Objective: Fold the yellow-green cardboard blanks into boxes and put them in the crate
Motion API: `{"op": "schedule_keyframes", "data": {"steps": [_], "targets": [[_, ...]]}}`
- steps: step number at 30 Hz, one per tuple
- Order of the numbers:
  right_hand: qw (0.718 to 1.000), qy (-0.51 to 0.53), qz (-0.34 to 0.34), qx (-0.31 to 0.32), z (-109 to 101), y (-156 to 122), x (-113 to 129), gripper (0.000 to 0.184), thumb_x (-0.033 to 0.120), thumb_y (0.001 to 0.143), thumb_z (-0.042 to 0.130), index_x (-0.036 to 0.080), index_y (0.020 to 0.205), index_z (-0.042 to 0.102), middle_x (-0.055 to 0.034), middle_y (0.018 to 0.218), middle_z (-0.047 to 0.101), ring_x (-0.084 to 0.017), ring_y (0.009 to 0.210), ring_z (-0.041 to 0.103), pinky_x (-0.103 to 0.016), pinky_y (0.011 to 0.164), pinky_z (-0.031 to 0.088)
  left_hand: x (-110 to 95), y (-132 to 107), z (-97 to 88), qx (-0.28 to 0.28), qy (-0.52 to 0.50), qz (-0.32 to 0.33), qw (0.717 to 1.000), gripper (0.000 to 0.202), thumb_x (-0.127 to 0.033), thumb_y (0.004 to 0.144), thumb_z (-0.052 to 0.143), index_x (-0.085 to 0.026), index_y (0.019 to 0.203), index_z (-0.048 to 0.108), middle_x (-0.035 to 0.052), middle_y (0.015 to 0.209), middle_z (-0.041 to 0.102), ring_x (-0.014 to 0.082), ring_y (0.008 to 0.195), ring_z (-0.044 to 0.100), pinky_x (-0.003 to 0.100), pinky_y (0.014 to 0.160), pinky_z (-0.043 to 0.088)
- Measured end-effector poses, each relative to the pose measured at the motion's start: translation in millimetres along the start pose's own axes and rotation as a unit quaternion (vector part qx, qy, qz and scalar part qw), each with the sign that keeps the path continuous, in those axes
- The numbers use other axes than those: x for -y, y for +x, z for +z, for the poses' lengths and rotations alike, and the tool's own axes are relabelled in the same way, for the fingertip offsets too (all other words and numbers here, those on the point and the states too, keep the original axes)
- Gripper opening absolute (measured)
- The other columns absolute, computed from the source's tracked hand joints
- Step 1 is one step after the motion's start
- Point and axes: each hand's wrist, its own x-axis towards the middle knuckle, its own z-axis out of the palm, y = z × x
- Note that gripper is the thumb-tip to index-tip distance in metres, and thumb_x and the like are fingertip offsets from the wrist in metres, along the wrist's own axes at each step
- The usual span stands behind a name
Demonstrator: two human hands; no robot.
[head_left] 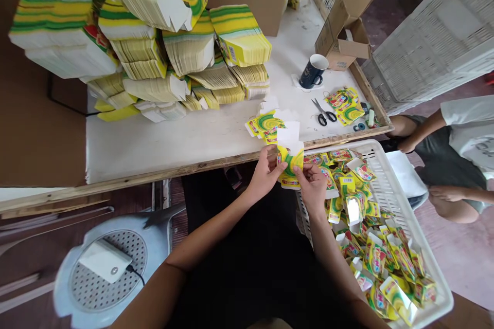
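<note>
Between both hands, just off the table's front edge, is a yellow-green printed carton (290,160) with a white flap standing up at its top. My left hand (265,170) grips its left side, thumb on the front. From the right, my right hand (312,185) pinches its other side, thumb also on the printed face. Behind the carton, several loose flat cartons (266,124) lie on the table. Close under my right hand, a white plastic crate (386,175) holds many small folded cartons (376,252), some with flaps raised.
Tall stacks of flat cartons (185,51) fill the table's (162,144) back left. Scissors (324,114), a dark mug (313,72) and an opened cardboard box (343,36) stand right. A power bank (105,261) lies on a stool (73,288). Another person (451,139) sits at right.
</note>
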Motion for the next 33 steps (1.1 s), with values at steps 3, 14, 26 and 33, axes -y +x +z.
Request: {"op": "schedule_keyframes", "data": {"steps": [3,14,26,33], "targets": [[0.998,-0.024,-0.039,0.036,-8,3,2,0.039,0.048,0.084,0.076,0.023,0.111,0.063,-0.0028,0.094,0.068,-0.012,0.062,0.053,-0.028,0.06,0.049,-10,-4,-1.6,0.032,0.028,0.01,0.999,0.083,-0.05,0.083,0.077,-0.025,0.147,0.031,0.011,0.117,0.073,0.0242,0.101,0.073,0.039,0.091,0.057],[0.99,-0.056,-0.086,0.102,-36,17,15,0.031,0.053,0.092,0.064,0.023,0.086,0.066,-0.005,0.085,0.064,-0.02,0.079,0.06,-0.033,0.068,0.05,-19,-8,-11.9,0.181,-0.022,-0.088,0.979,0.059,-0.039,0.078,0.084,-0.021,0.125,0.054,0.0082,0.101,0.074,0.0193,0.084,0.073,0.029,0.076,0.056],[0.983,-0.09,-0.11,0.115,-46,14,12,0.045,0.06,0.097,0.051,0.024,0.101,0.077,-0.0063,0.089,0.067,-0.024,0.091,0.064,-0.038,0.08,0.053,-15,-7,-9.0,0.136,0.087,-0.026,0.987,0.053,-0.037,0.086,0.075,-0.02,0.134,0.061,0.0144,0.129,0.07,0.023,0.098,0.073,0.032,0.082,0.058],[0.98,-0.128,-0.013,0.153,-38,16,20,0.046,0.042,0.084,0.074,0.022,0.124,0.062,0.0101,0.053,0.046,-0.011,0.048,0.039,-0.025,0.049,0.031,-13,-10,-3.5,0.158,0.063,-0.017,0.985,0.054,-0.04,0.09,0.07,-0.021,0.14,0.058,0.0149,0.131,0.069,0.027,0.113,0.07,0.038,0.096,0.056]]}}
